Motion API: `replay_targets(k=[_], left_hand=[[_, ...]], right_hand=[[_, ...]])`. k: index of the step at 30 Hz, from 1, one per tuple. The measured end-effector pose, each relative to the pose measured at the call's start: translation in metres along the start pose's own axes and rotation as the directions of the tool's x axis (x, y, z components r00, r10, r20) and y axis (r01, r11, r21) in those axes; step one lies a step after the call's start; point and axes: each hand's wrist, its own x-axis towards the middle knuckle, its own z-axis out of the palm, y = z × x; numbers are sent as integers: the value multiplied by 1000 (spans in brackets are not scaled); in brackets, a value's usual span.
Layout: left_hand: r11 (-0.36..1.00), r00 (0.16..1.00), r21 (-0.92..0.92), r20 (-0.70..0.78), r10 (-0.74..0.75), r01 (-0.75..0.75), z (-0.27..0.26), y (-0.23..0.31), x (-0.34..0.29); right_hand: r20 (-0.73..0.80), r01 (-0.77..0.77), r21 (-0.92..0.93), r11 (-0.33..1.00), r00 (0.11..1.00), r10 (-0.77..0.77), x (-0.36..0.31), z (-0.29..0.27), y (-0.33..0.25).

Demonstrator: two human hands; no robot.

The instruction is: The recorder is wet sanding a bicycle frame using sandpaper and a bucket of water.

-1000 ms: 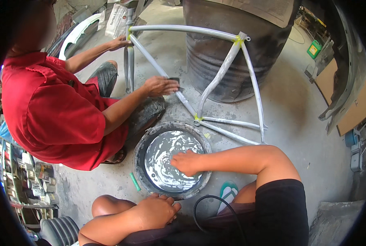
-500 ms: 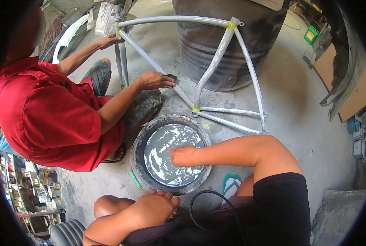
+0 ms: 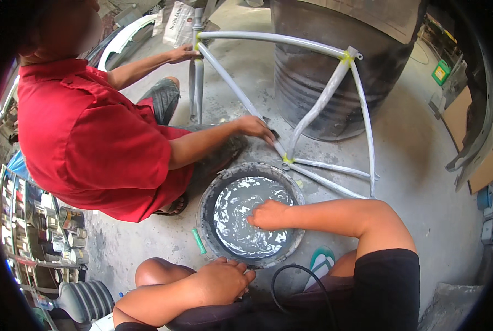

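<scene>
My right hand (image 3: 269, 215) is in the dark round tub (image 3: 207, 243), fingertips dipped in cloudy grey water (image 3: 238, 229). Its fingers look closed; the water and the hand itself hide what they hold, if anything. By my knee, next to the tub's near rim, rests my left hand (image 3: 223, 282), its fingers curled and their undersides hidden. Beyond the tub stands a grey bicycle frame (image 3: 230, 77) with yellow-green joints. A person in a red shirt (image 3: 92, 149) steadies it at the head tube with one hand and presses a dark pad (image 3: 274, 133) on the down tube with the other.
A large dark drum (image 3: 296, 94) stands behind the frame. Shelves of cans (image 3: 64, 237) and a ribbed water bottle (image 3: 85, 302) are at the left. Near my foot in a sandal (image 3: 322, 261) loops a black cable (image 3: 282, 270). Panels (image 3: 456, 113) lean at the right.
The view has shifted, so the scene sits further right and lower. The person's pad hand has slid down the tube toward the bottom joint. My right hand stays in the water, which ripples.
</scene>
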Motion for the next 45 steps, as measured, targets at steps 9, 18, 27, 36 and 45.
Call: replay_targets(k=[9,18,27,36,45], left_hand=[[1000,1000,-7,3,-7,7,3,-2,5],[1000,999,-12,31,18,-18,9,-9,14],[985,988,-73,-21,154,-155,18,-20,25],[943,948,-142,-155,277,-299,2,-9,26],[600,648,-273,-474,596,-752,16,2,38]], right_hand=[[256,-37,-53,998,965,49,16,36,6],[296,29,-73,997,955,-7,17,2,12],[20,-17,-52,998,1000,18,-18,-74,20],[-9,10,-69,998,1000,-11,-22,-91,27],[166,132,-159,978,980,-106,-23,-19,24]])
